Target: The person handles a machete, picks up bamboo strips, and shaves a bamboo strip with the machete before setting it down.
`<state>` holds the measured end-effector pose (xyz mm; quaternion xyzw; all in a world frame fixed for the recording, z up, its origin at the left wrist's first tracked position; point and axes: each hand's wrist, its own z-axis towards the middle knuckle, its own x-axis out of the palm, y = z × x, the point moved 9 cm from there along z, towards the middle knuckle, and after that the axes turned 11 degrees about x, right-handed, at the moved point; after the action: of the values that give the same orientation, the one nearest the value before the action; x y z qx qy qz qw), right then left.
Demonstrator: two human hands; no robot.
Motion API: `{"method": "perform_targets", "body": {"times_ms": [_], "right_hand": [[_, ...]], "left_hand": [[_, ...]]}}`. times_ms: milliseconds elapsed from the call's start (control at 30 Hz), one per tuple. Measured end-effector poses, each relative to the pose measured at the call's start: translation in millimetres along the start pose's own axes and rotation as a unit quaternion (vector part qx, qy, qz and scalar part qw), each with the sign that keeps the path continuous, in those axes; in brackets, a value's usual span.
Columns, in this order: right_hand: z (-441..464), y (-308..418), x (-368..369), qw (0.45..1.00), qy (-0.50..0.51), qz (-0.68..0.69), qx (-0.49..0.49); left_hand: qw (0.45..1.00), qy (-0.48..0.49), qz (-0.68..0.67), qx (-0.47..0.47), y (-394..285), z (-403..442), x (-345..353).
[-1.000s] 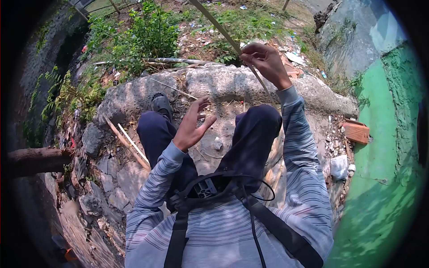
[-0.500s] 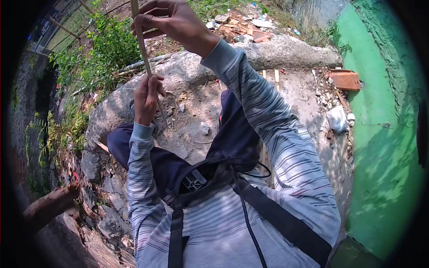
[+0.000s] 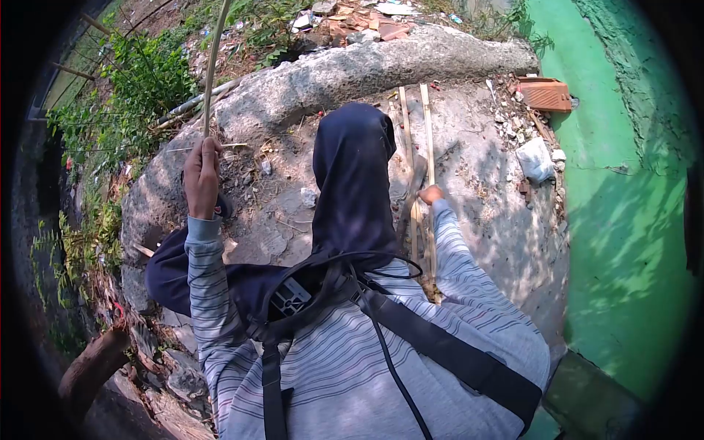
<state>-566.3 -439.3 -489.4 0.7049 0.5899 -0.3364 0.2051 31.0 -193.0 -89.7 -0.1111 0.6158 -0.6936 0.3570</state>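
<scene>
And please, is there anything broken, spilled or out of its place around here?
Yes: broken reddish pieces lie scattered beyond the rough stone ledge, and loose rubble lies near the green wall. Both look like debris. The long strip in the left hand shows no visible break, though its top is out of view.

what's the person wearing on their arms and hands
The long sleeves are light grey-blue with thin dark and reddish stripes, ending in plain blue-grey cuffs. Both hands, left and right, look bare; no glove shows.
</scene>
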Motion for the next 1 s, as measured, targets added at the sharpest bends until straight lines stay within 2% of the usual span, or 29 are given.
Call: {"method": "perform_targets", "body": {"times_ms": [33, 167, 233, 367, 467, 567, 667, 800, 867, 900, 933, 967, 1000], "right_hand": [[0.1, -32.9, 60.3, 0.996, 0.07, -0.052, 0.016], [-52.6, -89.4, 175.8, 0.994, 0.097, 0.019, 0.057], [-76.2, -87.1, 176.5, 0.992, 0.007, 0.09, 0.086], [-86.5, -73.5, 186.5, 0.98, -0.023, 0.149, 0.134], [-85.2, -64.8, 177.3, 0.979, -0.041, 0.13, 0.153], [-74.3, -59.6, 178.2, 0.981, 0.017, 0.133, 0.138], [-36.3, -67.9, 209.7, 0.983, 0.037, 0.125, 0.13], [-53.0, -64.2, 190.9, 0.981, -0.008, 0.149, 0.123], [-53.7, -63.5, 181.8, 0.948, -0.06, 0.307, 0.061], [-55.1, -63.9, 176.8, 0.948, -0.061, 0.307, 0.06], [-54.2, -61.7, 180.9, 0.882, 0.022, 0.468, 0.048], [-55.9, -55.6, 183.7, 0.784, 0.104, 0.611, 0.034], [-65.9, -52.8, 166.1, 0.785, 0.102, 0.61, 0.031]], "left_hand": [[1.0, 0.001, -0.007, -0.017, 5.4, -2.2, 1.6], [0.999, 0.013, -0.015, -0.051, 16.3, -5.0, 4.6], [0.998, 0.019, -0.018, -0.056, 12.4, -3.0, 5.9], [0.998, 0.016, -0.004, -0.064, 4.5, -0.8, 5.2], [0.997, 0.018, -0.002, -0.07, 3.5, -4.8, 3.9], [0.998, 0.033, -0.009, -0.056, -3.0, -7.5, 7.6], [0.998, 0.03, 0.002, -0.06, -4.6, -10.3, 9.2], [0.997, 0.045, -0.001, -0.057, -0.4, -12.4, 10.7], [0.997, 0.047, -0.004, -0.055, 1.1, -10.6, 9.2], [0.997, 0.049, -0.002, -0.051, -2.8, -8.8, 10.1], [0.998, 0.05, 0.0, -0.047, -6.6, -7.0, 10.8], [0.998, 0.048, -0.001, -0.046, -10.8, -5.0, 10.6], [0.998, 0.048, -0.009, -0.05, -16.2, -2.1, 11.6]]}}
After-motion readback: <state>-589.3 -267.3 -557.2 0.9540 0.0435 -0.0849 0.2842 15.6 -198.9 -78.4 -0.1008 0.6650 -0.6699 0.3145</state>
